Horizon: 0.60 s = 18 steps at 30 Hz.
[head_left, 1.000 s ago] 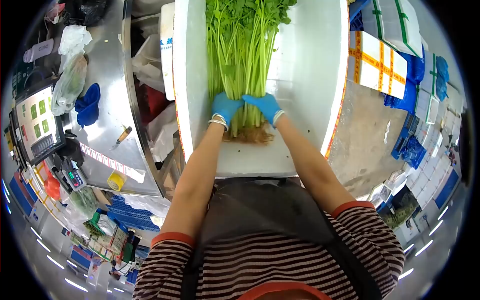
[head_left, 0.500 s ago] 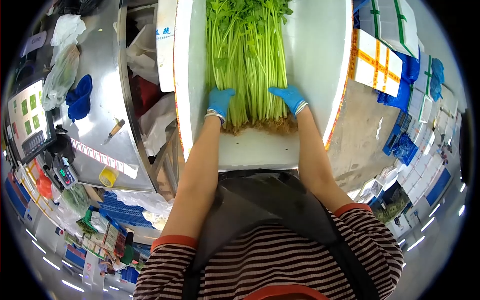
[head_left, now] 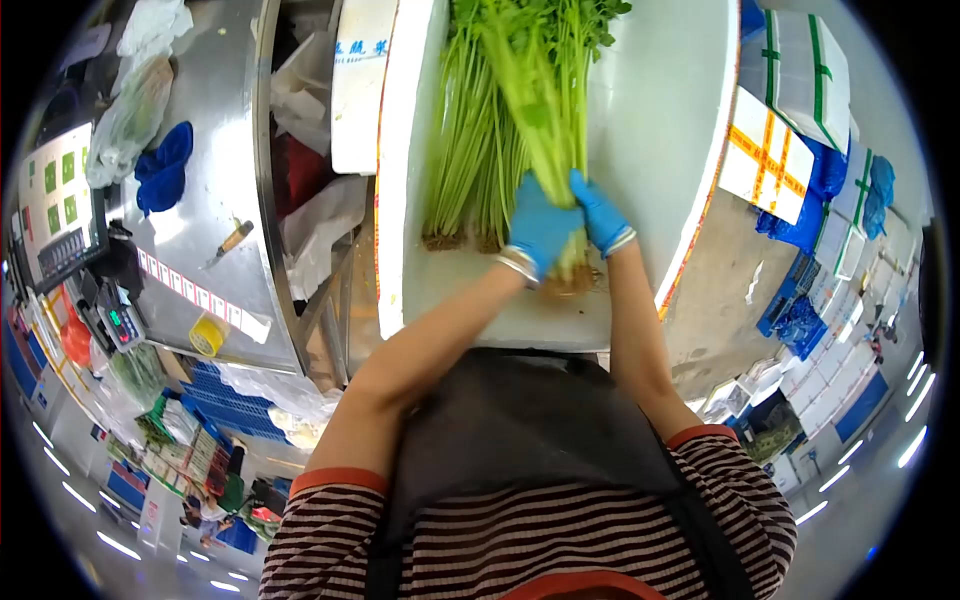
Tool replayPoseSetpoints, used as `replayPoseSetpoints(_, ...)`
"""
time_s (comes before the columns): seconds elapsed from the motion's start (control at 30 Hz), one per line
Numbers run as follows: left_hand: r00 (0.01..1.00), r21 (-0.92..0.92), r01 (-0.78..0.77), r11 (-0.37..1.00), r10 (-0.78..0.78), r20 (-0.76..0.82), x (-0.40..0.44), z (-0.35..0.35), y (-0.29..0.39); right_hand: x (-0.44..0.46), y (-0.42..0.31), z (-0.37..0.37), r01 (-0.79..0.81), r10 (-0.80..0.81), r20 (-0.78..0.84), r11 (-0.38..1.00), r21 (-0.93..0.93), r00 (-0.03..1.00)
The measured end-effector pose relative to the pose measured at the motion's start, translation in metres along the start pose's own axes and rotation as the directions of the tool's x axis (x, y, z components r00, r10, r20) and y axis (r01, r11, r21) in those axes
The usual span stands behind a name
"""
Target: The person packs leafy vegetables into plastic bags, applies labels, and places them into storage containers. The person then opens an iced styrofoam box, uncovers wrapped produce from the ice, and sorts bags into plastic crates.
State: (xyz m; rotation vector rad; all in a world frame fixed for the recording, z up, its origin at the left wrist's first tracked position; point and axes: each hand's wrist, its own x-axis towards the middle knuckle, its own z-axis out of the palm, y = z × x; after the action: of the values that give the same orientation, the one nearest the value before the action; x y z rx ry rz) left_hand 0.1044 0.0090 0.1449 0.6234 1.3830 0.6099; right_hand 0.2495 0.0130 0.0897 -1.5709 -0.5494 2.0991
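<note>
Blue-gloved left hand closed around leafy green stalks; right hand, part-curled, at their 3 o'clock side, grip unclear. Long axis: roots 5 o'clock, tops 11.

A dark grey apron has black straps. Around it shows a shirt with dark maroon and pale stripes, short sleeves, orange-red cuffs and matching neckline. Blue gloves with pale wrist bands cover left hand and right hand.

produce packing area: foam boxes, digital scale, steel table.
</note>
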Motion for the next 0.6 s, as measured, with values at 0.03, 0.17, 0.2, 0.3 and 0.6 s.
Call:
replayPoseSetpoints(0.03, 0.994, 0.166, 0.020, 0.986, -0.001, -0.111, -0.015, 0.017, 0.024, -0.009, -0.009, 0.006, -0.046, 0.048, -0.021, 0.992, 0.119, 0.999)
replayPoseSetpoints(0.17, 0.920, 0.456, -0.060, 0.888, 0.226, -0.320, -0.032, 0.064, 0.035, -0.039, -0.049, 0.027, -0.103, 0.132, -0.074, 0.945, 0.311, 0.989)
replayPoseSetpoints(0.2, 0.915, 0.503, -0.042, 0.863, 0.235, -0.327, -0.032, 0.066, 0.038, -0.044, -0.051, 0.027, -0.108, 0.139, -0.085, 0.949, 0.296, 0.987)
replayPoseSetpoints(0.3, 0.917, 0.584, 0.018, 0.811, 0.220, -0.334, -0.032, 0.066, 0.041, -0.043, -0.050, 0.021, -0.128, 0.156, -0.133, 0.972, 0.195, 0.979)
replayPoseSetpoints(0.6, 1.000, 0.629, -0.003, 0.778, -0.012, 0.020, -0.002, 0.016, -0.015, 0.019, 0.001, -0.023, -0.153, 0.168, -0.230, 0.985, 0.082, 0.959)
